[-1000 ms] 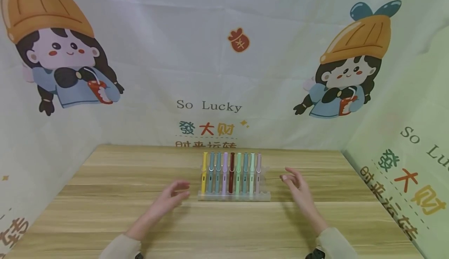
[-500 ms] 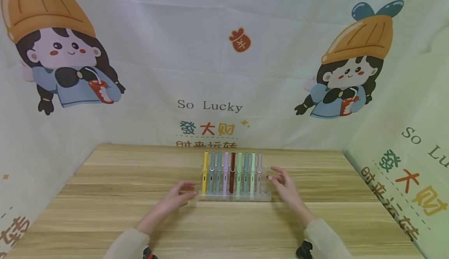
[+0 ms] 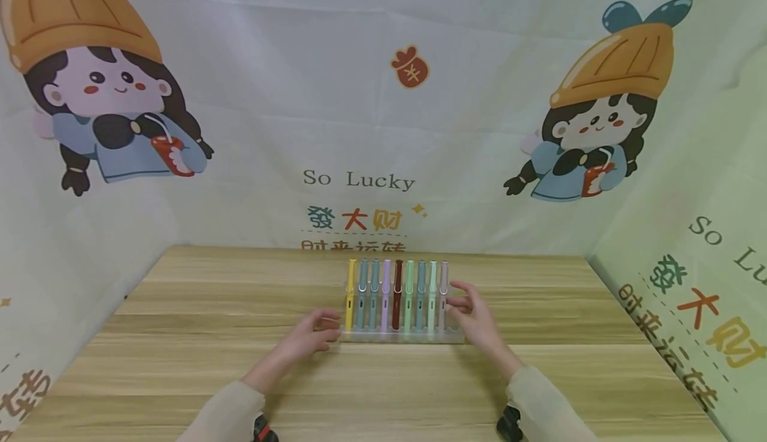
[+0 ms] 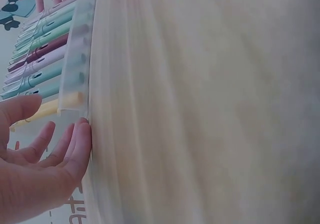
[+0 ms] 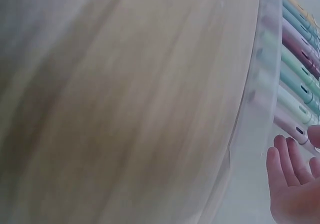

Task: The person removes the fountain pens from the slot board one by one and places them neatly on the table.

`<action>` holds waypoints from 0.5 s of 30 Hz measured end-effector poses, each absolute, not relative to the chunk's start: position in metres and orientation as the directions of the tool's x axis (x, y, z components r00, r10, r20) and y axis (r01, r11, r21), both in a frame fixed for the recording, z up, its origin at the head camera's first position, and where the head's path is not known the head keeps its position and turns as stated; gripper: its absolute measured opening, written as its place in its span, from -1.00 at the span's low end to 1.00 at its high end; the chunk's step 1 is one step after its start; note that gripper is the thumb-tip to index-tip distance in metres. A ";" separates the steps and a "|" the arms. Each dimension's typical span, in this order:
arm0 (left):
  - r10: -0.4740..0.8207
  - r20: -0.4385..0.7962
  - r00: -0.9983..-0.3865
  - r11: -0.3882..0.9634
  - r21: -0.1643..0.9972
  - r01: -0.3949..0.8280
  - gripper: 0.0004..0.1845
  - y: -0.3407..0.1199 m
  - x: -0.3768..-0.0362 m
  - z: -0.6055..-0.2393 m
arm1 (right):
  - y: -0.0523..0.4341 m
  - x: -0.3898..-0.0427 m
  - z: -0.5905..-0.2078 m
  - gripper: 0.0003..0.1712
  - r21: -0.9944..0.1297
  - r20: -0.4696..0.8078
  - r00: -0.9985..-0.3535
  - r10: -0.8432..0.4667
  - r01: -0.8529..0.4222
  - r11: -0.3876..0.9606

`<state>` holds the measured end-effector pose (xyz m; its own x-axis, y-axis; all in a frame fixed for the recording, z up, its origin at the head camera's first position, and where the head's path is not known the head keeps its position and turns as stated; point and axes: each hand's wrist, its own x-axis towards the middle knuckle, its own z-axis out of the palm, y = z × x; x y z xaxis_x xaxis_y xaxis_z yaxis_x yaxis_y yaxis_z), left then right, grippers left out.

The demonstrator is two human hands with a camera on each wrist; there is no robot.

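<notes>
1. A clear plastic pen rack [image 3: 400,337] stood at the centre of the frame on a pale wood-grain surface [image 3: 180,335], holding nine capped pens [image 3: 395,294] side by side, leaning back.
2. From left to right the pens ran yellow, two blue-grey, lilac, dark red, green, teal, mint and pale pink.
3. The left hand [image 3: 311,333] lay at the rack's left end, fingers loosely spread and gripping nothing; the left wrist view showed its fingertips [image 4: 80,134] right at the rack's corner, beside the yellow pen [image 4: 47,108].
4. The right hand [image 3: 473,314] stood at the rack's right end, fingers relaxed and apart, close against the pale pink pen [image 3: 442,293]; whether they touched it could not be told.
5. The right wrist view showed that hand's fingers [image 5: 287,164] straight beside the rack's front edge.
6. Printed cloth [image 3: 359,129] with cartoon girls and the words "So Lucky" filled the upper frame and both sides.
</notes>
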<state>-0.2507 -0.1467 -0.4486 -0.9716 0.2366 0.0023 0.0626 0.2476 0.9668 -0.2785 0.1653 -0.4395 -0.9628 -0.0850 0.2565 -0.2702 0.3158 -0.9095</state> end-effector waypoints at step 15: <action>0.252 -0.018 -0.968 0.268 0.962 0.052 -0.69 -0.144 -0.258 -0.455 | 0.158 -0.282 -0.440 -0.40 -0.902 0.274 -0.956 -0.104 -0.293 0.316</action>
